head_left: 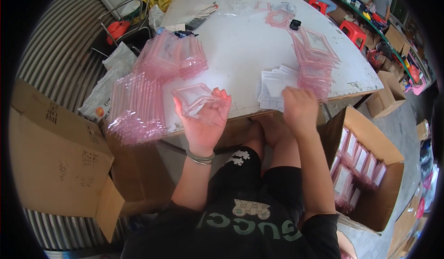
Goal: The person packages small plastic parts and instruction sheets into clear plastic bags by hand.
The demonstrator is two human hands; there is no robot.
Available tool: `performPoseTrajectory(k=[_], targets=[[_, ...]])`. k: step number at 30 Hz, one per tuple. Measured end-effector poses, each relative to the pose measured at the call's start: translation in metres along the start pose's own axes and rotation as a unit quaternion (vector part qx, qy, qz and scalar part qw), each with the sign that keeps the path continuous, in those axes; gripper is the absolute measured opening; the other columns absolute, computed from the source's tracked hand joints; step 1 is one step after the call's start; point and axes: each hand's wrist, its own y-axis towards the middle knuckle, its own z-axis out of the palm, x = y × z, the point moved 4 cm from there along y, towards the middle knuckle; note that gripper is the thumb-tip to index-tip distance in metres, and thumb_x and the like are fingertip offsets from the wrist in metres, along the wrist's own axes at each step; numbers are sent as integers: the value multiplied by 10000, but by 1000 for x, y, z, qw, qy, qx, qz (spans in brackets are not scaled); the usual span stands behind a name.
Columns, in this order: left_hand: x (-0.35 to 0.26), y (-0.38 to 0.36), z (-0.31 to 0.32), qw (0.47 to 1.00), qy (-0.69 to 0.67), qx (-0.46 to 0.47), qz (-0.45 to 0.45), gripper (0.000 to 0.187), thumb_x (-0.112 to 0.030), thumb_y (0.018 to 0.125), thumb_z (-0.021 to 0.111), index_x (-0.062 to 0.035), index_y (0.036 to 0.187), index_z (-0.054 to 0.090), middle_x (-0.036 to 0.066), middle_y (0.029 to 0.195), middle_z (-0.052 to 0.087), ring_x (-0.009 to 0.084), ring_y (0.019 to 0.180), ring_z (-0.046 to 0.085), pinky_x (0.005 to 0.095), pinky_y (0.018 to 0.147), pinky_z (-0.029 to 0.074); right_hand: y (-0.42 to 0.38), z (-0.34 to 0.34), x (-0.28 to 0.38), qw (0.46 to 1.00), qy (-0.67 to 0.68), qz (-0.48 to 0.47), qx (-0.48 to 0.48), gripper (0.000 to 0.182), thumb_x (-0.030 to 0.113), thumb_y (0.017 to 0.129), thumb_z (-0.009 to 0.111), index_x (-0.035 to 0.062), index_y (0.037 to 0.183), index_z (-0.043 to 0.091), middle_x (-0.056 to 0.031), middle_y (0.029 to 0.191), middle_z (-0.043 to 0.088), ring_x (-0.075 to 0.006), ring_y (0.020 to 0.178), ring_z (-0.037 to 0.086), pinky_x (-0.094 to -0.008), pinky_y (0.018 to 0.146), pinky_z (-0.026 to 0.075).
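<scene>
My left hand, palm up with a bracelet at the wrist, holds a clear plastic pouch with pink edges between thumb and fingers. My right hand is closed at the table's front edge, its fingertips on a white card on top of a small stack of white cards. The back of this hand partly hides the grip. Just beyond it stands a pile of pink-edged pouches. Left of my left hand lie more pouches, in an overlapping row and a heap.
An open carton with packed pink-edged pouches stands on the floor at right. Another large carton is at left. On the white table lie a small black object and loose pink pieces. Two people are at the far right.
</scene>
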Motion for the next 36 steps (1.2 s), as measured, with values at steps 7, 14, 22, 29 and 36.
performPoseTrajectory(k=[7, 14, 22, 29, 36], targets=[[4, 1, 9, 999, 32, -9, 7, 774, -692, 846, 630, -12, 1211, 564, 192, 1174, 564, 349, 1159, 528, 522, 1136, 352, 33, -126, 57, 917, 343, -92, -183, 184, 1, 737, 678, -29, 918, 676, -178, 858, 724, -285, 671, 686, -352, 594, 531], [9, -6, 20, 994, 99, 2, 37, 796, -740, 874, 530, -39, 1250, 544, 191, 1167, 593, 367, 1189, 515, 543, 1119, 340, 27, -117, 70, 948, 235, -149, -152, 216, 49, 706, 679, -18, 910, 666, -147, 865, 717, -232, 659, 670, -326, 582, 525], [5, -7, 23, 991, 127, 23, 43, 1057, -784, 794, 591, 42, 1405, 344, 234, 1304, 499, 378, 1230, 491, 546, 1138, 358, 23, -120, 79, 945, 227, -151, -179, 207, 68, 718, 667, -32, 899, 664, -162, 862, 715, -233, 665, 672, -318, 600, 532], [3, -10, 25, 995, 98, 30, 21, 1024, -803, 812, 536, 37, 1378, 387, 213, 1271, 532, 357, 1233, 495, 551, 1127, 358, 25, -129, 78, 948, 215, -175, -154, 236, 87, 694, 685, -28, 898, 656, -162, 861, 706, -239, 675, 671, -320, 601, 533], [17, -12, 30, 985, 153, 71, 22, 999, -809, 849, 463, 56, 1349, 430, 156, 1253, 547, 345, 1244, 480, 558, 1130, 335, 29, -116, 94, 947, 193, -191, -174, 238, 79, 706, 694, -23, 917, 652, -171, 893, 706, -248, 707, 685, -325, 608, 544]])
